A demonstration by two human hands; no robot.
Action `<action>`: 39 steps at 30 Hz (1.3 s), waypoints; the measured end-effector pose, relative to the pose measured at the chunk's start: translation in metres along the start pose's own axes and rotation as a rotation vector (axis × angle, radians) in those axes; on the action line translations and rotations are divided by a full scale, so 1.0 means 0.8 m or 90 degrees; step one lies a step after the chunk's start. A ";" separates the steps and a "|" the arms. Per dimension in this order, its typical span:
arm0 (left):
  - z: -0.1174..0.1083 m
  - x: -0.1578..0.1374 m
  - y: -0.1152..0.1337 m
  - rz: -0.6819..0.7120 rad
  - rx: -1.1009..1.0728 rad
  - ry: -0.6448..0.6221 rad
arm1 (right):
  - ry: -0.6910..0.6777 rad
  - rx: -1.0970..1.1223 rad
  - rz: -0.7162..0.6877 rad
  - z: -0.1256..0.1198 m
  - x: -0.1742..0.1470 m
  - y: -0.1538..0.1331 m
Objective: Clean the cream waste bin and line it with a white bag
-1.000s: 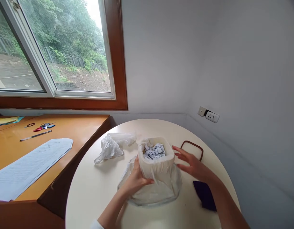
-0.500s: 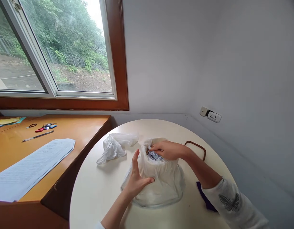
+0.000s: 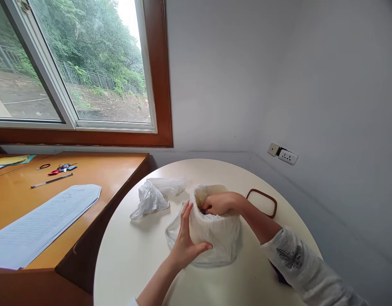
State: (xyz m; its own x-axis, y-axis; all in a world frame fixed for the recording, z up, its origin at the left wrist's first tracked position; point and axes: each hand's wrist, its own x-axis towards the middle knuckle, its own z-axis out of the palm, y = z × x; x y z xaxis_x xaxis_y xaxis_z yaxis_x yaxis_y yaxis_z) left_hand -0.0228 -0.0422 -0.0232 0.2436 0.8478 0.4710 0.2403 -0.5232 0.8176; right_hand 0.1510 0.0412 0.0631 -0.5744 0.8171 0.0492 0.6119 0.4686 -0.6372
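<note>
A bin [image 3: 215, 238] lined with a whitish plastic bag stands on the round table, the bag's edge folded out over its rim and hanging loosely around it. My left hand [image 3: 186, 246] rests along the bin's left side, fingers stretched up and thumb spread across the front, gripping nothing. Inside the mouth, my right hand [image 3: 219, 203] reaches down with its fingers curled. Its fingertips are hidden below the rim, so what they hold cannot be made out. The bin's contents are mostly covered by the hand.
A crumpled white plastic bag [image 3: 149, 199] lies left of the bin. Behind my right arm is a brown rounded frame [image 3: 262, 203]; a dark purple item [image 3: 280, 274] is partly under my sleeve. Papers [image 3: 52, 221], a pen [image 3: 52, 181] and scissors [image 3: 57, 171] lie on the wooden desk [image 3: 109, 170].
My right hand has gone deeper into the bin, covering the paper pieces seen before. My left hand has moved right, against the bin's side. The loose bag skirt has drawn in at the front.
</note>
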 end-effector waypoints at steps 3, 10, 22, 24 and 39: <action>0.000 0.000 0.001 -0.017 -0.016 -0.007 | -0.166 -0.038 0.019 -0.004 0.004 -0.012; 0.001 -0.001 0.002 -0.031 -0.019 -0.002 | -0.292 -0.150 0.056 -0.030 -0.007 -0.044; 0.004 -0.001 -0.003 -0.026 -0.018 0.005 | 0.047 -0.009 0.009 -0.057 0.002 -0.013; 0.006 -0.003 -0.008 -0.061 -0.026 -0.019 | 0.036 0.053 0.008 -0.050 0.003 0.004; 0.026 0.010 -0.023 -0.079 -0.239 -0.014 | 0.099 0.393 0.102 -0.028 0.001 0.027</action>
State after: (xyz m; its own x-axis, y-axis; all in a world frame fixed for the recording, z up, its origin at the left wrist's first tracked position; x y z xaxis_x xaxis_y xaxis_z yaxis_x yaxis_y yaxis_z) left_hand -0.0055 -0.0276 -0.0417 0.2559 0.8982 0.3574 -0.0905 -0.3458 0.9339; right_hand 0.1758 0.0596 0.0663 -0.3882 0.9216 -0.0020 0.2326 0.0959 -0.9678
